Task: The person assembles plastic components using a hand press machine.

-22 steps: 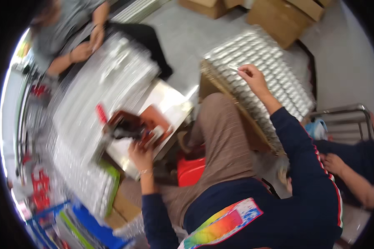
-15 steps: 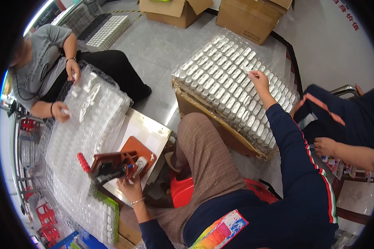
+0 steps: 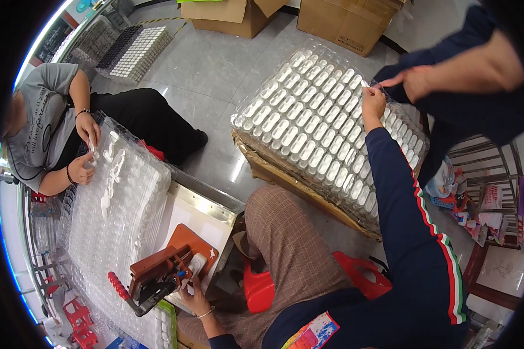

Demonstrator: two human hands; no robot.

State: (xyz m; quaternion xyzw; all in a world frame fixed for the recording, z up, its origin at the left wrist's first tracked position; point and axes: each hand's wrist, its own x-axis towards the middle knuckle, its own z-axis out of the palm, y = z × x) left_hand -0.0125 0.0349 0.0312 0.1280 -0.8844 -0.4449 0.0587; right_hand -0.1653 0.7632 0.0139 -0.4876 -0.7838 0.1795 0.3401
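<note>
My left hand (image 3: 196, 299) is at the near side of an orange-brown hand press (image 3: 183, 245) with a red-gripped lever (image 3: 118, 285). Its thumb and fingers are apart, close below a white oval piece (image 3: 197, 263) lying in the press. My right hand (image 3: 373, 106), arm stretched forward, is closed in a pinch on a small white piece (image 3: 364, 85). That hand is over the far right part of a clear plastic tray (image 3: 242, 109) holding rows of white oval pieces (image 3: 312, 125). The fingertips partly hide the pinched piece.
The tray rests on a cardboard box (image 3: 273, 171). At left, a seated co-worker's hands (image 3: 86, 145) handle a small piece above stacked clear trays (image 3: 93, 232). Another person's arm (image 3: 448, 81) reaches in near my right hand. Cartons (image 3: 340, 26) stand at the back.
My right hand has moved slightly farther along the tray, still pinching the white piece. My left hand stays by the press. The co-worker's hands have come together, and the other person has leaned toward the tray.
</note>
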